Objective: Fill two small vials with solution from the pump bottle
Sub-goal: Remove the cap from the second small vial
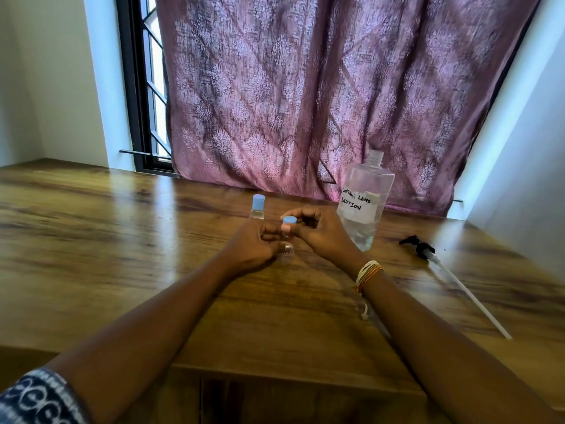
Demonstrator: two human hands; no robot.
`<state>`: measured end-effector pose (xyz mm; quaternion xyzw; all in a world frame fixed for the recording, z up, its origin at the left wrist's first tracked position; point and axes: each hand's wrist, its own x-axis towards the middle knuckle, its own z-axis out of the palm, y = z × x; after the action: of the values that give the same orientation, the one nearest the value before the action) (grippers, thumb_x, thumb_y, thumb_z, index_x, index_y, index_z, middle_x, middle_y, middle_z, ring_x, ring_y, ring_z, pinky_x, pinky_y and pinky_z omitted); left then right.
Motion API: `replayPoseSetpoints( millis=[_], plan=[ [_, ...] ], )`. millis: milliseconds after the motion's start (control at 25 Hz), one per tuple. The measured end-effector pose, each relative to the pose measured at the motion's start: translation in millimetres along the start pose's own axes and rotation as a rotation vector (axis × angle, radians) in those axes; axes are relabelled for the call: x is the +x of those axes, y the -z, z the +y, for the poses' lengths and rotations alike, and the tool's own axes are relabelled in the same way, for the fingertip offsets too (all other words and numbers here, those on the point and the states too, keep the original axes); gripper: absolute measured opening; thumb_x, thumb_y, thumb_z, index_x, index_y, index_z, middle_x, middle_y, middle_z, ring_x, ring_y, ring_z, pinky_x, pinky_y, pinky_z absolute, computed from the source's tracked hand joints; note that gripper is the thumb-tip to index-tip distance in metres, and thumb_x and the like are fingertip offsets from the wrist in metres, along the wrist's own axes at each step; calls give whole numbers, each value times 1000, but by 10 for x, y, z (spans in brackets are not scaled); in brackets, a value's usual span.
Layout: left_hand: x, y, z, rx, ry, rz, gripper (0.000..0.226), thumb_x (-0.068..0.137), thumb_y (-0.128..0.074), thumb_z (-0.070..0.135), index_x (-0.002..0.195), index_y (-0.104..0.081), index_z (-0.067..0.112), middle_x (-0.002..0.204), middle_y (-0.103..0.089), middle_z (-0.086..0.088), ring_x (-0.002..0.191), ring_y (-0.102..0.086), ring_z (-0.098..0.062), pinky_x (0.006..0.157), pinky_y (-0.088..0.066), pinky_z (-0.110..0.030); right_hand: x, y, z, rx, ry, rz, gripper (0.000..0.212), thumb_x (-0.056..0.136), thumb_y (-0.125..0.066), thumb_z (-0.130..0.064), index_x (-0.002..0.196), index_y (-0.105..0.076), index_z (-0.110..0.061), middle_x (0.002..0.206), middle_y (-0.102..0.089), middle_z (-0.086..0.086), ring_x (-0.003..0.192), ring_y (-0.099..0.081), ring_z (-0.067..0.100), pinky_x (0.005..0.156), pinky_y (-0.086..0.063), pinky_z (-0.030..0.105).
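Capping step: twisting at the blue cap (pixel 289 220) of the near vial (pixel 287 240) looks like the job in hand; whether it is going on or coming off cannot be told.
Near vial: upright on the wooden table (pixel 122 228), directly between both hands, clear body mostly hidden by fingers; fill level not readable.
Left hand (pixel 253 244): fingers curled round the vial's body, low down, likely to keep it from turning or tipping.
Right hand (pixel 321 232): fingertips pinch the cap from the side, placed high so the wrist can turn it.
Second vial (pixel 257 207): capped in blue, standing just beyond the left hand, set apart, probably to keep it out of the way; contents too small to judge.
Bottle (pixel 363 203): just beyond the right hand, open-necked, clear liquid in the lower part, handwritten label reading contact lens solution.
Pump head (pixel 452 276): lying on the table well to the right of the right hand, its long tube pointing toward the near edge, so pouring seems the chosen method.
Backdrop: patterned purple curtain (pixel 321 87) beyond the bottle.
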<state>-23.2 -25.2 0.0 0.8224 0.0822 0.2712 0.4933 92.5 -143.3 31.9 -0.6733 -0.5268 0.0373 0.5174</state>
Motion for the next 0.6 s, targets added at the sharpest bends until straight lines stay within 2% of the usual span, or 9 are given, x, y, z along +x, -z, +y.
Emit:
replayPoseSetpoints(
  millis=[120, 200, 360, 440, 600],
  plan=[
    [-13, -18, 16, -31, 45, 2, 16, 78, -74, 8, 93, -74, 15, 80, -75, 8, 73, -71, 0, 68, -50, -15, 15, 100, -8, 11, -26, -111, 27, 87, -68, -4, 113, -68, 1, 113, -71, 14, 99, -67, 17, 88, -52, 18],
    [-8, -20, 16, -4, 46, 15, 15, 76, -77, 12, 91, -75, 15, 79, -76, 7, 72, -71, -1, 69, -51, -16, 11, 137, -18, 51, -60, -147, 31, 87, -68, -4, 118, -66, -3, 117, -70, 14, 105, -66, 19, 92, -53, 23],
    [14, 17, -31, 61, 46, 29, 22, 72, -81, 25, 91, -76, 18, 84, -77, -2, 81, -72, -17, 81, -55, -32, -12, 114, -33, 75, -62, -59, 31, 77, -78, -6, 105, -69, -14, 107, -71, 19, 88, -63, 20, 88, -55, 36],
    [15, 16, -31, 77, 54, 31, 22, 71, -82, 27, 91, -76, 19, 84, -77, -3, 81, -72, -19, 82, -55, -34, -2, 111, -22, 143, -73, -55, 31, 76, -76, 3, 101, -68, -15, 102, -71, 21, 89, -64, 22, 89, -55, 38],
    [2, 8, 3, 74, 53, 39, 18, 72, -81, 24, 88, -76, 21, 85, -77, -3, 77, -71, -13, 81, -55, -31, 7, 126, -8, 307, -109, -187, 38, 82, -61, 12, 113, -63, -11, 106, -71, 10, 99, -69, 16, 89, -57, 26]
  ],
)
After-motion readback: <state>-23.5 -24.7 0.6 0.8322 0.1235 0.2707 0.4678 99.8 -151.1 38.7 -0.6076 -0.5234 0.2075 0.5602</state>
